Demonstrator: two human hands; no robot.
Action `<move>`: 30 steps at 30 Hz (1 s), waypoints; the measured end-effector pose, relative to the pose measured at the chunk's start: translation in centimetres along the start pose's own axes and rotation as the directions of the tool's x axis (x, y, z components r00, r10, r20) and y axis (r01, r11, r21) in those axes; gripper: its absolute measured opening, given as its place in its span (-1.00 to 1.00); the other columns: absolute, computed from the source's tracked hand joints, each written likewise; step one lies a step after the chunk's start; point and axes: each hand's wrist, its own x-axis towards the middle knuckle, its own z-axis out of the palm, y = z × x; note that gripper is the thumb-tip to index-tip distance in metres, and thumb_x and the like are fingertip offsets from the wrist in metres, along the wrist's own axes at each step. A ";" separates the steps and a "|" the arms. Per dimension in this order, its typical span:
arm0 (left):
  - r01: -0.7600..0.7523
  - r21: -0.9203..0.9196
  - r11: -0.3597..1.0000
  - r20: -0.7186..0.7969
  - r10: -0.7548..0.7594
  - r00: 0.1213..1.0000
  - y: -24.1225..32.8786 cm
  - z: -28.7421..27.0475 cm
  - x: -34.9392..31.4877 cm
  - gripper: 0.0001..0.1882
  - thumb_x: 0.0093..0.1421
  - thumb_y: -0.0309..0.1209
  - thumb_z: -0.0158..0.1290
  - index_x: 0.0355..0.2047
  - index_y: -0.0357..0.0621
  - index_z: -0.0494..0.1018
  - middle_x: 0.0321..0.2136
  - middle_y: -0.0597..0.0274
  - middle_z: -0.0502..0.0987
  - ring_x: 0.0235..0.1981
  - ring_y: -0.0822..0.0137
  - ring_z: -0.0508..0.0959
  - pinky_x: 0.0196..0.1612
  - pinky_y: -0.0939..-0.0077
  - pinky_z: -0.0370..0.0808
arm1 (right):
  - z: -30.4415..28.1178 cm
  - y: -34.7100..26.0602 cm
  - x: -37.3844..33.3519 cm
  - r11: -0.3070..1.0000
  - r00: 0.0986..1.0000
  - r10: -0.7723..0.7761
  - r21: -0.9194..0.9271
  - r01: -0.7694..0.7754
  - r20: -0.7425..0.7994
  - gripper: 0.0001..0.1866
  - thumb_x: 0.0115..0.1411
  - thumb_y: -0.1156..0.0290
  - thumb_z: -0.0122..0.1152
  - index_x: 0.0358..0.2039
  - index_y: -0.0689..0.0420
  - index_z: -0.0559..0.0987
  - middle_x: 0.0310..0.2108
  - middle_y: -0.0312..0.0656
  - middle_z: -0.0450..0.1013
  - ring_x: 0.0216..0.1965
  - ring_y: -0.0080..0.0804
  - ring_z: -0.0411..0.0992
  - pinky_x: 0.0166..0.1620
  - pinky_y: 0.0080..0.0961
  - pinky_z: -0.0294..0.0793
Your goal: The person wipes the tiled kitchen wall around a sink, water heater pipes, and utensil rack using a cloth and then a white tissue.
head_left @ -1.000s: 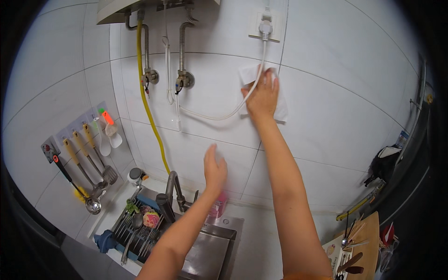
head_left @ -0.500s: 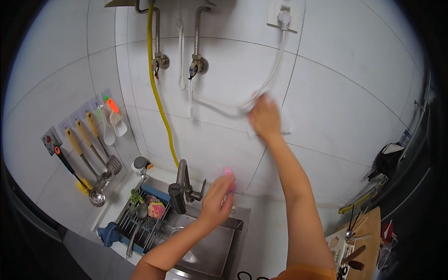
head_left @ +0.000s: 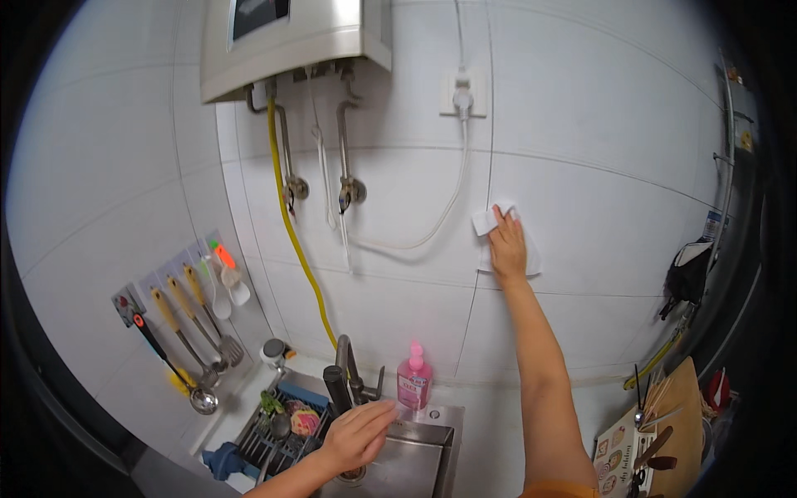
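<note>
My right hand (head_left: 507, 246) presses a white cloth (head_left: 531, 262) against the tiled wall (head_left: 581, 224), its fingers on the cloth and a folded corner showing above them. The hand is beside a vertical tile joint, below and to the right of the power plug (head_left: 462, 101). Lower down, my left hand (head_left: 361, 436) hovers over the sink (head_left: 415, 465) with its fingers stretched out and nothing visible in it. Behind that hand stand the dark faucet (head_left: 335, 388) and a pink pump bottle (head_left: 414, 384) on the sink's back edge.
A metal water heater (head_left: 295, 50) hangs above a yellow hose (head_left: 286, 224) and a looping white cord (head_left: 407, 246). Several kitchen utensils (head_left: 187, 328) hang on the left wall. A dish rack (head_left: 261, 432) sits left of the sink; a knife and chopstick holder (head_left: 631, 448) is at right.
The view has tilted upward, showing more of the heater. My right hand and cloth have moved right across the wall, away from the cord. My left hand no longer covers the pink bottle.
</note>
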 end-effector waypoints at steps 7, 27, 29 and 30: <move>-0.175 0.007 0.985 -0.049 0.175 0.983 1.4 -2.8 2.7 -0.58 -0.15 -0.68 0.06 -0.18 -0.30 0.45 -0.14 0.00 0.48 -0.16 0.07 0.52 -0.13 0.35 0.47 | -1.8 -2.0 1.9 0.939 0.966 0.258 0.234 -0.251 0.000 -0.89 0.19 0.50 -0.06 -0.32 0.24 0.42 0.10 -0.09 0.29 0.14 -0.05 0.22 0.16 -0.27 0.22; -0.322 -0.026 0.946 -0.345 0.294 0.891 -6.8 -21.7 0.0 -0.62 -0.08 -0.71 0.00 -0.18 -0.29 0.45 -0.19 -0.02 0.51 -0.22 0.07 0.55 -0.20 0.35 0.49 | -9.5 -21.8 15.0 0.948 0.924 0.307 0.153 -0.278 -0.226 -0.61 0.26 0.45 -0.16 0.09 0.27 0.31 0.13 0.05 0.22 0.21 0.04 0.09 0.19 -0.23 0.13; -0.312 -0.055 0.949 -0.367 0.271 0.890 -7.2 -23.0 0.5 -0.63 -0.07 -0.70 -0.01 -0.18 -0.29 0.45 -0.20 -0.03 0.51 -0.20 0.06 0.54 -0.17 0.34 0.48 | -9.3 -22.3 16.8 0.953 0.927 0.294 0.146 -0.266 -0.231 -0.61 0.25 0.43 -0.16 0.08 0.28 0.31 0.12 0.06 0.23 0.19 0.06 0.10 0.18 -0.21 0.12; -0.304 -0.065 0.950 -0.371 0.260 0.891 -7.3 -23.6 0.5 -0.63 -0.07 -0.70 -0.01 -0.18 -0.29 0.45 -0.20 -0.03 0.51 -0.20 0.06 0.54 -0.16 0.34 0.48 | -9.1 -22.5 17.3 0.955 0.930 0.290 0.135 -0.265 -0.227 -0.60 0.25 0.43 -0.15 0.08 0.28 0.31 0.12 0.06 0.23 0.19 0.07 0.10 0.18 -0.21 0.13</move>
